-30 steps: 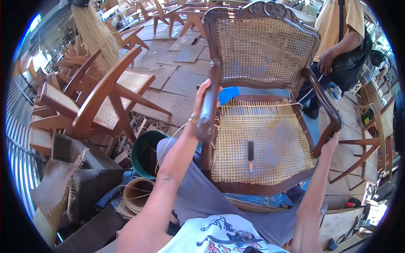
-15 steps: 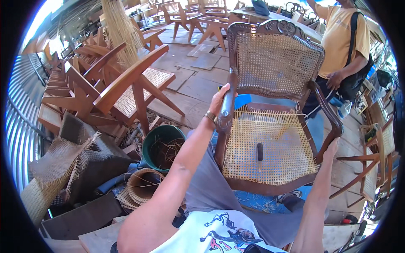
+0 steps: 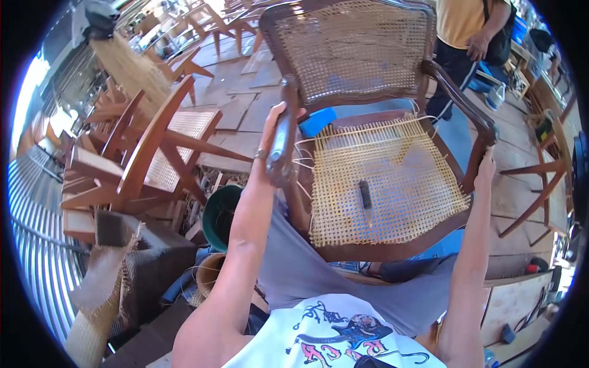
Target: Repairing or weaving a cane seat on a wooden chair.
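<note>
A dark carved wooden armchair (image 3: 346, 9) with a caned back stands before me. My left hand (image 3: 270, 122) wraps round its left armrest (image 3: 283, 152), partly hidden behind it. My right hand (image 3: 485, 162) grips the front of the right armrest (image 3: 466, 101), low on its curved support. Yellow woven cane (image 3: 392, 221) covers the seat, with loose strands along its left and rear edges. A dark-handled tool (image 3: 365, 196) lies on the cane, and a blue object (image 3: 318, 121) is by the seat's rear left corner.
Stacked wooden chairs (image 3: 147, 141) are at left, above cane rolls and scraps (image 3: 98, 282) and a green bucket (image 3: 216, 214). Another person (image 3: 457, 27) stands behind the armchair's right side, beside a plastic jug (image 3: 496, 96). More chairs (image 3: 546, 184) line the right.
The armchair and both my hands have shifted up and left in view, exposing loose strands at the seat's left side. My hands keep their grip. The view has shifted too.
</note>
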`<action>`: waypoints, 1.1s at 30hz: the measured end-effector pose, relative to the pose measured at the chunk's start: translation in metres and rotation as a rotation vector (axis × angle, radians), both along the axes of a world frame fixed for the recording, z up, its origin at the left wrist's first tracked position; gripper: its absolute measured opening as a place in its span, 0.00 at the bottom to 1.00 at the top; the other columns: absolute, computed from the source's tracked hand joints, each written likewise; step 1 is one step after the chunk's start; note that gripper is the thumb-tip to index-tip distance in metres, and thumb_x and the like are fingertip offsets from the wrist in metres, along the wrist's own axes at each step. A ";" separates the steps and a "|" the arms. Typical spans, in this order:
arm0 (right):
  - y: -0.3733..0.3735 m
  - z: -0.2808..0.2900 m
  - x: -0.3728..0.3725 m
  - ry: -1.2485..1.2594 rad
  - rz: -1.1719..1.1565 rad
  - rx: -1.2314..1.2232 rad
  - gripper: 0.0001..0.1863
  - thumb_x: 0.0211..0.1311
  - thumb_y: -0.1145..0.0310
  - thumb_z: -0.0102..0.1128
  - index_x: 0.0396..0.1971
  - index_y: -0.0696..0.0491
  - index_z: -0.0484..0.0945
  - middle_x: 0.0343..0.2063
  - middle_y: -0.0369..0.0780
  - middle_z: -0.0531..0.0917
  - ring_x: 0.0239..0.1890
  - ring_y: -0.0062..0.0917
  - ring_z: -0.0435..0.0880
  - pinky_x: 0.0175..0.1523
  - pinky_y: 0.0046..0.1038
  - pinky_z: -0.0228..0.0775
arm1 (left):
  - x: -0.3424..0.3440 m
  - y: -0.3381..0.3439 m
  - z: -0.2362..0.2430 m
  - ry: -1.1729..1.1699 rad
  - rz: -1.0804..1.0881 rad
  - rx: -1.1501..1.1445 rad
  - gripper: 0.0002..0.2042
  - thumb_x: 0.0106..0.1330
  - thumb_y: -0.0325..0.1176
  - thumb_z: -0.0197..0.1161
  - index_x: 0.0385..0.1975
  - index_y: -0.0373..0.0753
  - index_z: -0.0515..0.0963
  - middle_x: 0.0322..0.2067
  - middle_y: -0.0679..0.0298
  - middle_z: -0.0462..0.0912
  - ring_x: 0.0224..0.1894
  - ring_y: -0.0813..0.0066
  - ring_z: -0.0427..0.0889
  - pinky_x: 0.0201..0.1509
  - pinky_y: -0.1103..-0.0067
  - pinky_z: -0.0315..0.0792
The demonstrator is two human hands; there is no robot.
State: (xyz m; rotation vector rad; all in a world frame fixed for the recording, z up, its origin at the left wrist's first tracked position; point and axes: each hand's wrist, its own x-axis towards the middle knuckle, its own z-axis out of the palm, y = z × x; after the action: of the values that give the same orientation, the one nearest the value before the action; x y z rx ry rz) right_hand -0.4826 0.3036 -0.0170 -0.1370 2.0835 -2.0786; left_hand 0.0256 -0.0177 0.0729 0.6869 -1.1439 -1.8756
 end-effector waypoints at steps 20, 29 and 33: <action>0.034 -0.020 0.010 0.108 -0.268 0.157 0.22 0.71 0.58 0.49 0.49 0.61 0.79 0.46 0.42 0.82 0.45 0.28 0.81 0.48 0.30 0.73 | -0.040 -0.027 -0.012 0.212 -0.184 0.043 0.25 0.64 0.54 0.60 0.37 0.31 0.77 0.15 0.74 0.66 0.14 0.86 0.61 0.15 0.86 0.53; 0.007 -0.015 -0.014 0.145 -0.165 0.044 0.21 0.68 0.58 0.49 0.44 0.63 0.79 0.38 0.43 0.83 0.37 0.30 0.81 0.43 0.31 0.73 | -0.032 -0.017 -0.020 0.377 -0.184 0.062 0.26 0.67 0.50 0.59 0.40 0.25 0.76 0.15 0.73 0.67 0.15 0.86 0.61 0.19 0.84 0.55; 0.001 -0.029 -0.026 0.127 -0.234 -0.042 0.20 0.71 0.59 0.47 0.44 0.62 0.79 0.38 0.41 0.83 0.38 0.28 0.81 0.44 0.29 0.73 | -0.016 -0.010 -0.039 0.297 -0.175 0.104 0.29 0.68 0.56 0.56 0.40 0.27 0.76 0.14 0.73 0.66 0.15 0.86 0.66 0.19 0.85 0.62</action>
State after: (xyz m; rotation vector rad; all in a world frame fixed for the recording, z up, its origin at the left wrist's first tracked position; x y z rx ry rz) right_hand -0.5082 0.3041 -0.0455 -0.0328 2.2256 -2.3042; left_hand 0.0096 -0.0281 0.0339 0.3550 -0.9441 -2.1139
